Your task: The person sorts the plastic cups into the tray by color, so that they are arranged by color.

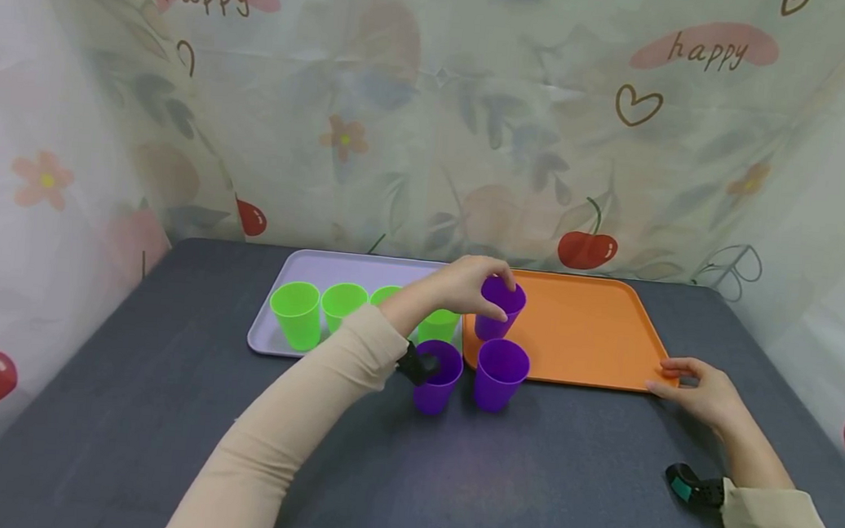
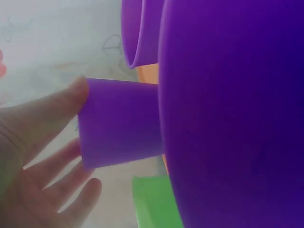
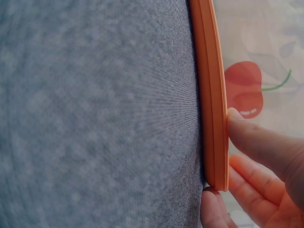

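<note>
My left hand (image 1: 468, 284) grips a purple cup (image 1: 493, 325) by its rim, thumb on the near side and fingers on the far side. That cup stands upright over the left end of the orange tray (image 1: 572, 332); whether its base touches the tray I cannot tell. In the left wrist view the held cup (image 2: 121, 123) shows beyond a large, close purple cup (image 2: 232, 114). Two more purple cups, one left (image 1: 434, 396) and one right (image 1: 499, 380), stand in front of the trays. My right hand (image 1: 707, 396) pinches the orange tray's near right corner, its thumb (image 3: 251, 135) against the rim.
A lavender tray (image 1: 363, 265) adjoins the orange one on the left. Several green cups stand upright on it in a row, the leftmost (image 1: 297, 317) near its left end; my left forearm partly hides others. A dark cloth (image 1: 525, 484) covers the table, and a printed curtain (image 1: 433, 117) hangs behind.
</note>
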A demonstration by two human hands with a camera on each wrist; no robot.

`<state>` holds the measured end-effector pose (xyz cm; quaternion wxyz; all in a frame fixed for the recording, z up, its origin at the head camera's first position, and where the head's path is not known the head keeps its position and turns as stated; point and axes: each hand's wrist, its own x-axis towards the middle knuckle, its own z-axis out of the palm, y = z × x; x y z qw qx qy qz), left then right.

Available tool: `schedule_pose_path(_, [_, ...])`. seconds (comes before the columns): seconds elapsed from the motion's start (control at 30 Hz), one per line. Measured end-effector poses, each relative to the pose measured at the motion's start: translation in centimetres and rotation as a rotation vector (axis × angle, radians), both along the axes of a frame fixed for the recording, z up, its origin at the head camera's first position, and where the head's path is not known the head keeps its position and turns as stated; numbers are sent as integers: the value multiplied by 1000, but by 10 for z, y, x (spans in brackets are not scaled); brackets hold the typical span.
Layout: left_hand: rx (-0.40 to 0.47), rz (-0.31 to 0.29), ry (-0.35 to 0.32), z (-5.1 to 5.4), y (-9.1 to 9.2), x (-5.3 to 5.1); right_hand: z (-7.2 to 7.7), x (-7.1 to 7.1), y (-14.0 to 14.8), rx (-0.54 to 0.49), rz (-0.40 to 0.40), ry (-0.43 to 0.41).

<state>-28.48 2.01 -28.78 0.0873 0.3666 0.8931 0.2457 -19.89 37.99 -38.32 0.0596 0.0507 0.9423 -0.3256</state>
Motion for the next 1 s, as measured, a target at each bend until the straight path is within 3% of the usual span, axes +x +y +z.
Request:
schedule_pose_path(0.23, [-46, 7, -44, -2, 4, -1, 0, 0, 1, 4, 8, -1])
schedule_pose_path(0.43, [-82, 16, -22, -5, 7, -1, 0, 0, 0, 4, 7, 1])
schedule_pose_path(0.67, [-96, -23, -5, -9, 9, -1, -1, 0, 1, 2, 6, -3])
schedule_pose_path(1.0, [-154, -12, -7, -6, 11, 0, -1, -1, 2, 9, 17, 5])
